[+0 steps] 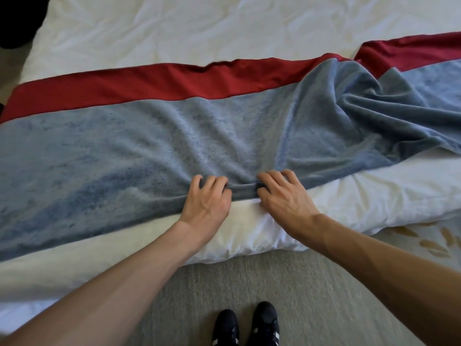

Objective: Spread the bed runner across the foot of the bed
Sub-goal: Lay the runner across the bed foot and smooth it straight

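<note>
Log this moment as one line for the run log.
stage: spreading runner | left hand: grips runner's near edge | right hand: grips same edge | runner: flat at left, bunched at right

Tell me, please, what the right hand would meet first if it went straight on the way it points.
The right hand, gripping the near edge of the bed runner, points across the bed; it would first meet the runner's rumpled blue fleece just ahead, then probably the red band.
</note>
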The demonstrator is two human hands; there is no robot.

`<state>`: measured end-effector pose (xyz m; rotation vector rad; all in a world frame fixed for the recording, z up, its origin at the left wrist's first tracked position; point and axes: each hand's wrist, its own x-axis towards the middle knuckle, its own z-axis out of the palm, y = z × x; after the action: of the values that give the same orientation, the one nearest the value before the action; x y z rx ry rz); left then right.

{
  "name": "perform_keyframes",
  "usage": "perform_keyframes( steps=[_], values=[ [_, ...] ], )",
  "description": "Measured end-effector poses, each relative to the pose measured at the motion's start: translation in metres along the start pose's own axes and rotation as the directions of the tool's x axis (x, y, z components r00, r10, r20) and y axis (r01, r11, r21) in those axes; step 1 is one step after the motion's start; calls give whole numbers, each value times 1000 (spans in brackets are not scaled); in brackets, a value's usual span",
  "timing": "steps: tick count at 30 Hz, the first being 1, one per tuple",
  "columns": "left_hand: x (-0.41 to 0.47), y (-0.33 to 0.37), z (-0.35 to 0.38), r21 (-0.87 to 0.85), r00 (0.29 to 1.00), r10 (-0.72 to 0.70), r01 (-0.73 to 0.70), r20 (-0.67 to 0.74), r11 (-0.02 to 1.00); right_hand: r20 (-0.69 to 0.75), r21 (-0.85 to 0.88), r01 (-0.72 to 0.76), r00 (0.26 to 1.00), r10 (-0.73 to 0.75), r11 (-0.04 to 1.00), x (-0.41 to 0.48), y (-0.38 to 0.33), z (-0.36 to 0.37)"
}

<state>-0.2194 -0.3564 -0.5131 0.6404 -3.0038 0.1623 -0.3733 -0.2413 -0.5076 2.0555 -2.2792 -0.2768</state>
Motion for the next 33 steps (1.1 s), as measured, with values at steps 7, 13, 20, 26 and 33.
perform_keyframes(
  steps=[7, 13, 20, 26, 33],
  values=[
    [4, 2, 2, 109, 999, 31, -33, 19, 994, 63, -40, -8, 998, 10, 999, 10, -6, -2],
    [4, 2, 2, 138, 998, 62, -64, 15, 988, 72, -24, -7, 997, 9, 1000, 10, -3, -2],
    [7, 1, 4, 116, 996, 74, -79, 47, 990, 86, -17, -15, 996, 16, 1000, 17, -9, 1],
    [12, 3, -5, 23, 1000, 31, -31, -1, 999, 13, 76, -55, 998, 54, 996, 11, -9, 5],
    [-20, 10, -8, -184, 991, 110, -93, 83, 979, -30, 200, -3, 999, 9, 980, -26, -12, 1]
  ],
)
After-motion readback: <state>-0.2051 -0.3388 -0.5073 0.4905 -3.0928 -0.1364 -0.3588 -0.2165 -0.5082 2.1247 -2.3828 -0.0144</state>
